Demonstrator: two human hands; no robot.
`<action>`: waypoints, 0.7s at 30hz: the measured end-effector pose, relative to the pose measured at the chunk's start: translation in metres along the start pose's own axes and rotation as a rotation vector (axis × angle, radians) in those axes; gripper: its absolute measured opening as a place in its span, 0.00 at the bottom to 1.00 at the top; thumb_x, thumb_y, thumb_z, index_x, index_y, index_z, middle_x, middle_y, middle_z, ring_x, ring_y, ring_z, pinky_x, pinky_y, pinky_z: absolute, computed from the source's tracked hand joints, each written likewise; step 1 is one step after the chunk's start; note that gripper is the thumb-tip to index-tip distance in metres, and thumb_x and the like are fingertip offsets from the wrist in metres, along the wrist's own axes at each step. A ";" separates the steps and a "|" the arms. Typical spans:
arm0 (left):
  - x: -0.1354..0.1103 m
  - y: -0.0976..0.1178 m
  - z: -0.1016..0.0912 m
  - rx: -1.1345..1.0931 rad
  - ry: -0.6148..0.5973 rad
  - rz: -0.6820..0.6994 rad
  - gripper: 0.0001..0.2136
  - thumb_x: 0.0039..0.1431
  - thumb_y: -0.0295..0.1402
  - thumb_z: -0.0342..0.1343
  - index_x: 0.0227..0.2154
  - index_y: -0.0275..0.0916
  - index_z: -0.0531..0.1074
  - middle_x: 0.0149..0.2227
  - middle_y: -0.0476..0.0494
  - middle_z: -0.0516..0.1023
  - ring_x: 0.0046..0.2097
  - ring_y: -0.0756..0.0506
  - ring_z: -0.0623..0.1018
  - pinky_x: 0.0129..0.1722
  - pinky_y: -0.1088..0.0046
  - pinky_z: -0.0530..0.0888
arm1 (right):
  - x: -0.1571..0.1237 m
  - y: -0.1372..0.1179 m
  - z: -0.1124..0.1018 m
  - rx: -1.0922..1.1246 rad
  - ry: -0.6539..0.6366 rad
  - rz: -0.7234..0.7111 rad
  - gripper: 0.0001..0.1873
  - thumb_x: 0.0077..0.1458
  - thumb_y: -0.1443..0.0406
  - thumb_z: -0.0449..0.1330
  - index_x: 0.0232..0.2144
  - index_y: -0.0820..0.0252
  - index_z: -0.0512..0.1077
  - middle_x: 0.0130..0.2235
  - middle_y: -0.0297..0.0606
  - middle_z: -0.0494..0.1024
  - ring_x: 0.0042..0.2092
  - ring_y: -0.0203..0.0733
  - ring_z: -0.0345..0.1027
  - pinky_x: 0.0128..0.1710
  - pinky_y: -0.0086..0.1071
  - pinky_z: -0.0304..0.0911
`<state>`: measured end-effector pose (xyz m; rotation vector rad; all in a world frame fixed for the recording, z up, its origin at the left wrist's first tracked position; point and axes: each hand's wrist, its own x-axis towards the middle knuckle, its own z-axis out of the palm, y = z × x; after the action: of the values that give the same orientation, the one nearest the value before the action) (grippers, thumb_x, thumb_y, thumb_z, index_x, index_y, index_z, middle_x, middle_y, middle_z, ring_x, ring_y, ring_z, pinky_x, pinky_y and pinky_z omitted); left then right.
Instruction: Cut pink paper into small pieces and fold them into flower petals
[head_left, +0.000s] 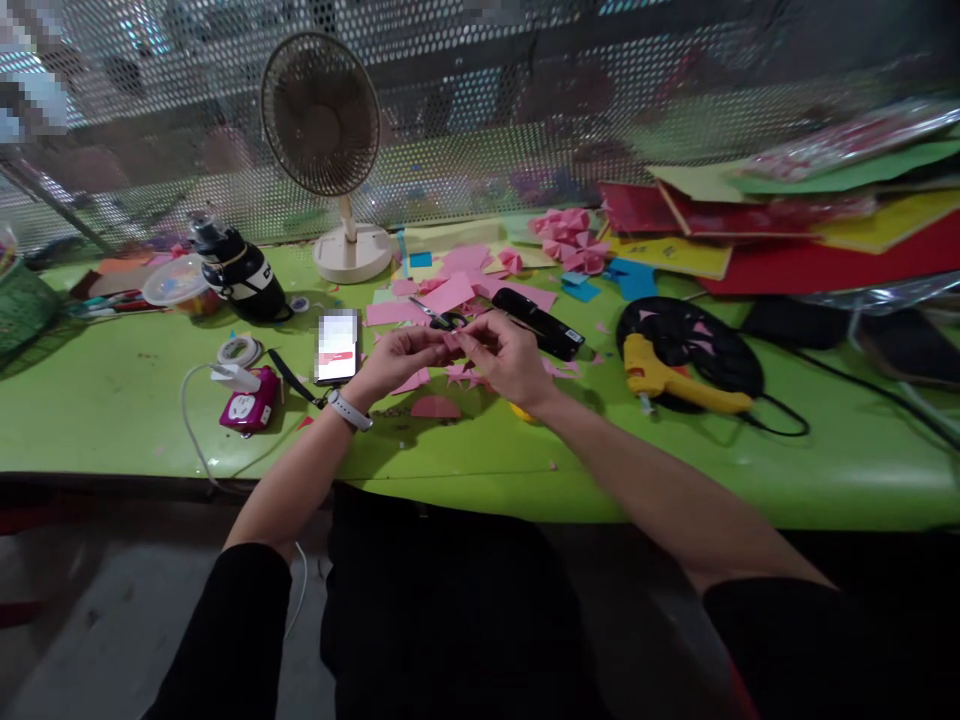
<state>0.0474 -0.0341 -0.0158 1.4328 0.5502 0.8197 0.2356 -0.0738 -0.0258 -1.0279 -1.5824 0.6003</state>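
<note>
My left hand (397,360), with a pale watch band at the wrist, meets my right hand (510,362) above the green table. Between their fingertips is a small piece of pink paper (451,341), pinched from both sides and partly hidden by the fingers. Just behind the hands lie scissors (431,312) with dark handles, largely covered. Pink paper scraps (469,376) are scattered underneath. A pink paper half-circle (435,407) rests nearer the table's front edge. To the right of the scissors sits a black stapler-like object (540,325).
A phone (337,345) and a purple power socket (251,402) lie left. Behind stand a fan (351,255) and a black bottle (244,275). Folded pink pieces (570,238) are heaped at the back. A yellow glue gun (675,380) and stacked coloured sheets (810,225) occupy the right.
</note>
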 end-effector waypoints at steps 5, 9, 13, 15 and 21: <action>-0.001 -0.001 -0.002 -0.028 -0.002 0.006 0.15 0.53 0.38 0.68 0.39 0.34 0.79 0.39 0.40 0.83 0.41 0.48 0.82 0.51 0.66 0.77 | -0.001 0.002 0.001 -0.019 -0.002 -0.008 0.13 0.61 0.54 0.61 0.33 0.57 0.69 0.32 0.36 0.77 0.32 0.40 0.72 0.31 0.35 0.67; -0.001 -0.003 -0.001 -0.052 0.019 -0.014 0.16 0.49 0.35 0.71 0.40 0.34 0.80 0.40 0.39 0.83 0.42 0.47 0.82 0.51 0.65 0.76 | -0.001 0.002 0.001 -0.055 0.013 -0.035 0.11 0.62 0.56 0.60 0.33 0.57 0.69 0.31 0.36 0.77 0.32 0.40 0.72 0.31 0.35 0.66; -0.001 -0.006 0.001 -0.056 0.030 0.020 0.14 0.50 0.35 0.70 0.39 0.34 0.80 0.38 0.41 0.84 0.40 0.48 0.82 0.49 0.67 0.77 | -0.001 0.000 0.001 -0.070 0.005 -0.061 0.11 0.62 0.55 0.60 0.34 0.56 0.69 0.32 0.36 0.77 0.32 0.39 0.72 0.30 0.34 0.66; 0.000 -0.007 0.002 -0.048 0.038 0.032 0.13 0.52 0.36 0.69 0.39 0.35 0.80 0.37 0.42 0.84 0.39 0.49 0.82 0.48 0.68 0.77 | -0.001 -0.001 0.001 -0.058 -0.012 -0.059 0.12 0.62 0.55 0.59 0.34 0.56 0.69 0.32 0.37 0.77 0.32 0.40 0.72 0.30 0.34 0.68; 0.000 -0.009 0.003 -0.050 0.071 0.032 0.15 0.50 0.39 0.70 0.38 0.36 0.81 0.37 0.42 0.84 0.39 0.48 0.82 0.47 0.66 0.78 | -0.002 0.000 0.002 -0.080 0.002 -0.075 0.11 0.61 0.55 0.60 0.34 0.56 0.69 0.32 0.37 0.78 0.32 0.41 0.73 0.31 0.35 0.69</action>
<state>0.0513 -0.0354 -0.0246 1.3739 0.5584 0.9072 0.2342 -0.0748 -0.0274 -1.0226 -1.6467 0.4882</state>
